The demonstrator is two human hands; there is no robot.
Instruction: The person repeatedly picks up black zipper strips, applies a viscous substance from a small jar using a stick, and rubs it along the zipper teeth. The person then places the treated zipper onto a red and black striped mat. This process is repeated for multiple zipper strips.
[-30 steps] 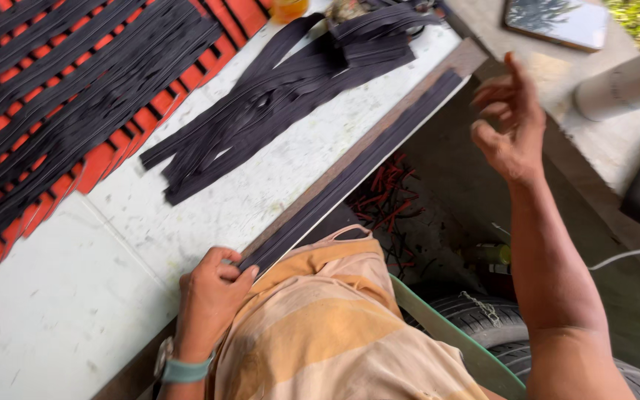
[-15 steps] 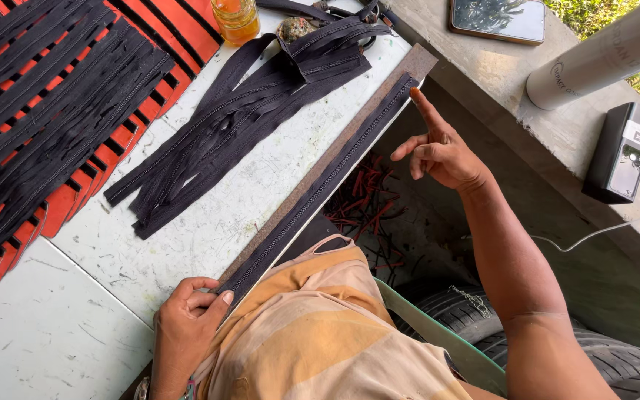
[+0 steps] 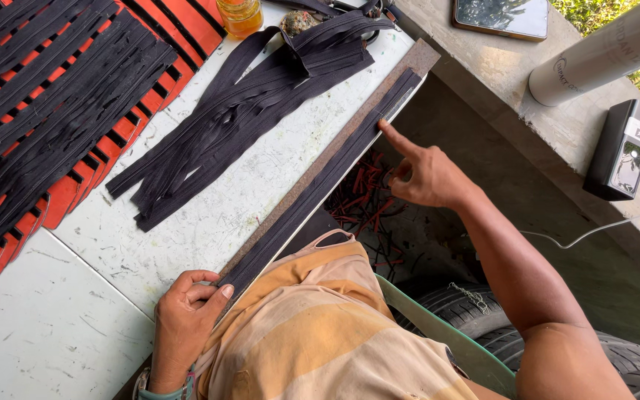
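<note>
A long dark strip (image 3: 318, 181) lies along a brown board at the edge of the white table (image 3: 209, 230). My left hand (image 3: 187, 311) presses and pinches the near end of this strip with thumb and fingers. My right hand (image 3: 424, 172) hovers off the table edge with the index finger stretched out, its tip touching the strip's side near the far end. The other fingers are curled in. A loose pile of similar dark strips (image 3: 238, 111) lies on the table beyond.
Red strips overlaid with black ones (image 3: 46, 104) cover the left. A jar of amber liquid (image 3: 240, 15) stands at the far edge. A phone (image 3: 501, 16), a white tube (image 3: 601, 52) and a black device (image 3: 622, 148) sit on the concrete ledge. Tyres (image 3: 483, 333) lie below.
My right hand has come down from the air to the table edge and now points its index finger against the dark strip. The left hand keeps holding the near end.
</note>
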